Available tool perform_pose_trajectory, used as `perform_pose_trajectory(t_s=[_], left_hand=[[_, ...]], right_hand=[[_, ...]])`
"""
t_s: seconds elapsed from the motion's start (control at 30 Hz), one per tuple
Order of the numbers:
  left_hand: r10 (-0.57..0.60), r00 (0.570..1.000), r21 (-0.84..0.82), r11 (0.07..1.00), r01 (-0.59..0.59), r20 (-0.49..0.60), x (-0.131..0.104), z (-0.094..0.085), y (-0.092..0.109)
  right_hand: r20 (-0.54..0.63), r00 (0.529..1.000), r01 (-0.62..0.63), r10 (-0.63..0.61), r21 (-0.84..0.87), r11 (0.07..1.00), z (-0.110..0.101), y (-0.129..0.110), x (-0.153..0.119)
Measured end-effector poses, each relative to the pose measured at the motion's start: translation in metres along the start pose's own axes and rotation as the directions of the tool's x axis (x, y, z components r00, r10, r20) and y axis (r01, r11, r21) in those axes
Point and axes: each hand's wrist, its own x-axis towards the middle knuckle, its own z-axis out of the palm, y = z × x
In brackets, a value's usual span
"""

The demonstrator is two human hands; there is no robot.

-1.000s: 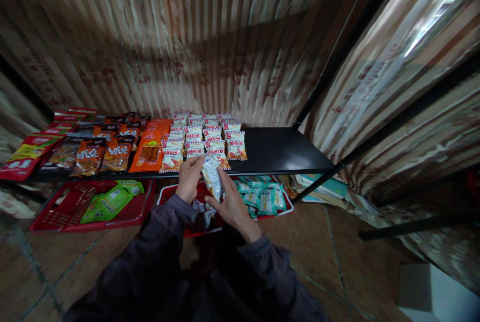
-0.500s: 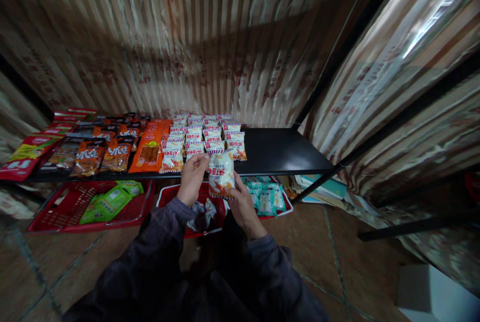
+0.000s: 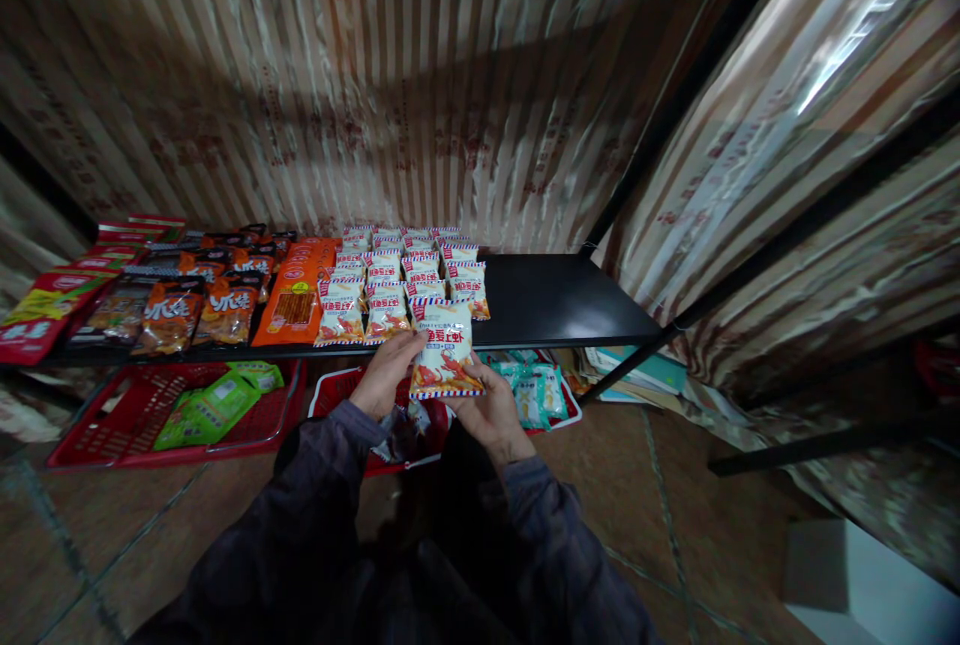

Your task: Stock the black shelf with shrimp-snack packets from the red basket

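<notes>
A white snack bag (image 3: 444,345) with striped blue-and-red edges and red lettering is held between both hands, just in front of the shelf edge. My left hand (image 3: 390,370) grips its left side. My right hand (image 3: 491,407) holds its lower right corner, thumb on the front. Behind it, rows of matching snack bags (image 3: 385,310) stand on the black shelf (image 3: 562,300). To their left lies an orange snack packet (image 3: 298,295), beside black-and-orange packets (image 3: 227,308).
Red packets (image 3: 52,300) occupy the shelf's far left. Below stand a red basket (image 3: 90,425) with green packets, a middle basket (image 3: 330,390) with dark packets, and teal packets (image 3: 534,393) in another. A black shelf post (image 3: 637,360) rises at the right, near a white box (image 3: 862,575).
The snack bag has turned to face up more fully, its printed front now plainer. My left hand has shifted lower along its side, and the right hand has moved further under it.
</notes>
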Motion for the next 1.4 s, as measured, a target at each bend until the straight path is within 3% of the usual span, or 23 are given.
perform_pose_trajectory(t_s=[0.27,0.53,0.67,0.9,1.07,1.17,1.27,1.4], left_hand=[[0.088,0.994,-0.157,0.985,-0.078,0.064,0.001,0.006,-0.015],[0.102,0.995,-0.169,0.981,-0.099,0.009,-0.001,0.007,-0.023],[0.091,0.996,-0.164,0.982,-0.094,-0.024,-0.002,0.008,-0.033],[0.066,0.996,-0.141,0.987,-0.074,-0.054,0.002,0.029,-0.063],[0.095,0.992,-0.133,0.986,-0.105,-0.082,0.028,0.052,-0.088],[0.147,0.983,0.045,0.989,-0.143,-0.113,0.053,0.065,-0.096],[0.22,0.965,0.253,0.951,-0.18,-0.141,0.078,0.077,-0.09],[0.31,0.937,0.36,0.902,-0.236,-0.162,0.11,0.085,-0.071]], right_hand=[[0.001,0.999,0.046,-0.046,-0.17,0.984,-0.01,0.0,0.002],[-0.091,0.988,0.091,-0.124,-0.305,0.948,-0.014,0.002,0.006],[-0.069,0.982,0.142,-0.178,-0.355,0.924,-0.018,0.004,0.006],[-0.122,0.959,0.174,-0.256,-0.46,0.871,-0.05,0.004,0.007],[-0.188,0.936,0.173,-0.299,-0.493,0.853,-0.078,-0.011,0.014],[-0.208,0.908,0.203,-0.364,-0.542,0.815,-0.09,-0.03,0.028],[-0.171,0.869,0.268,-0.465,-0.628,0.731,-0.095,-0.052,0.05],[-0.078,0.857,0.32,-0.51,-0.694,0.644,-0.094,-0.076,0.084]])
